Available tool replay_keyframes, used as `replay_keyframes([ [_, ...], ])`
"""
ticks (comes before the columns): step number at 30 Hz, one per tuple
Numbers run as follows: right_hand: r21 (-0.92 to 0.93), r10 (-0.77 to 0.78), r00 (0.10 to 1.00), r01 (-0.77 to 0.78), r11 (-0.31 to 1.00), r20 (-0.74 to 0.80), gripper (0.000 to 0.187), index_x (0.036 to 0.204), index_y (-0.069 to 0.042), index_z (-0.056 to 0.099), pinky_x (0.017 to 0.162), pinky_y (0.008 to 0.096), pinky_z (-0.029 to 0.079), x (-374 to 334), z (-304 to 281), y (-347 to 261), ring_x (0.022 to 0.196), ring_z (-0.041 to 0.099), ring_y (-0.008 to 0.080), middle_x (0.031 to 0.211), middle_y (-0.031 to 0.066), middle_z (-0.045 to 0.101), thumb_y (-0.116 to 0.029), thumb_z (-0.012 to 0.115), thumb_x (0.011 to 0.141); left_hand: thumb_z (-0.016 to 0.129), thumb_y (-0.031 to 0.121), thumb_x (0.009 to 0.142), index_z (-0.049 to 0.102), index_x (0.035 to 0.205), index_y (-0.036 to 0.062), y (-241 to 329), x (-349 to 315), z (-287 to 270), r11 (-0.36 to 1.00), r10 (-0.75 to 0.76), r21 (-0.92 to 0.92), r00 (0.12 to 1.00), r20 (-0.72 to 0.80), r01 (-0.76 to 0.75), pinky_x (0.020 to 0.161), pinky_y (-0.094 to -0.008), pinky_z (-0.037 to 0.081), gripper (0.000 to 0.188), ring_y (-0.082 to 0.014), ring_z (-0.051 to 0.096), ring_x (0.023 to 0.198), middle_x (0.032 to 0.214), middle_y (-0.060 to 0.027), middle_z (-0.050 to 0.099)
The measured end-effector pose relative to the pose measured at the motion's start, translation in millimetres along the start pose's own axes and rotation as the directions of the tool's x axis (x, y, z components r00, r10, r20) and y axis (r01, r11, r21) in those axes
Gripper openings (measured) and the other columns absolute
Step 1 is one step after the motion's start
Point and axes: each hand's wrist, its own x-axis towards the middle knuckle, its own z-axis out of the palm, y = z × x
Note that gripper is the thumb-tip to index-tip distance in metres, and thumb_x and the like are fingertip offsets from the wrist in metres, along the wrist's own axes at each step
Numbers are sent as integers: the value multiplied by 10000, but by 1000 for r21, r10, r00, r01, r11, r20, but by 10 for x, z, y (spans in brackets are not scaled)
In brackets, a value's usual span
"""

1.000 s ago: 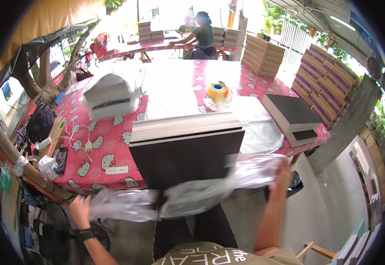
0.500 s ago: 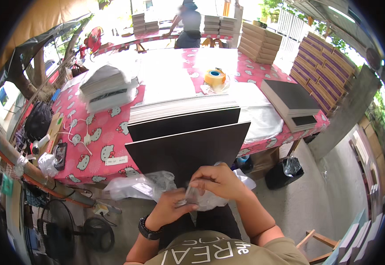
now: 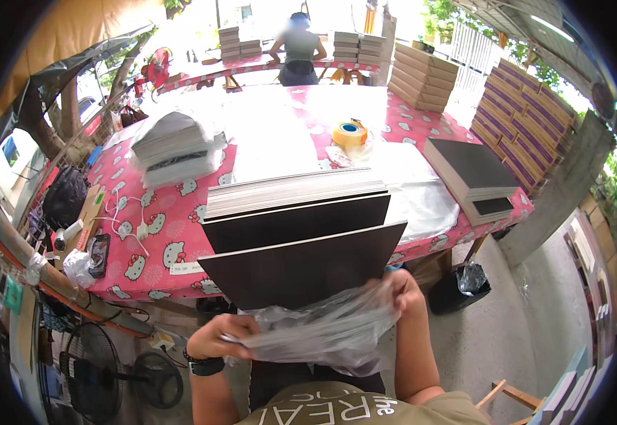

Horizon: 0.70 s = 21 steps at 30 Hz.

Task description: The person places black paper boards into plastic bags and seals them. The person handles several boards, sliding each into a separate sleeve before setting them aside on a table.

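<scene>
A crumpled clear plastic bag [image 3: 322, 329] is stretched between both hands just below my chest. My left hand [image 3: 223, 336] grips its left edge; my right hand [image 3: 400, 290] pinches its upper right edge. Right behind the bag a dark brown board [image 3: 301, 269] leans out over the table's near edge, below a tall stack of similar dark boards [image 3: 294, 202] with pale edges.
The table wears a pink cartoon-cat cloth [image 3: 160, 227]. On it lie a wrapped bundle [image 3: 170, 145], a yellow tape roll [image 3: 349, 133] and a second dark stack [image 3: 475, 177]. Cardboard boxes [image 3: 528, 113] stand right. A person [image 3: 299, 53] works at a far table. A fan [image 3: 96, 365] sits low left.
One second ago the bag was spread wide between my outstretched hands. The hands came together at the middle, and now they have parted a little with the bag gathered between them.
</scene>
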Motion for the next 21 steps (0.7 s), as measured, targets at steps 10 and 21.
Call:
replay_keyframes([
  [10, -375, 109, 813, -378, 846, -572, 117, 801, 0, 602, 492, 217, 366, 125, -18, 103, 553, 460, 37, 604, -31, 514, -28, 650, 699, 579, 167, 793, 469, 1017, 46, -416, 267, 159, 946, -120, -214, 351, -929, -244, 495, -169, 387, 277, -49, 472, 561, 700, 11, 498],
  [21, -488, -8, 839, -309, 816, -544, 611, 1155, 34, 427, 473, 165, 307, 453, -637, 144, 544, 414, 8, 662, -33, 526, -165, 724, 659, 687, 195, 722, 419, 1173, -35, -610, 291, -90, 978, -189, -125, 463, -866, 166, 526, -153, 370, 573, -23, 477, 640, 855, -3, 551],
])
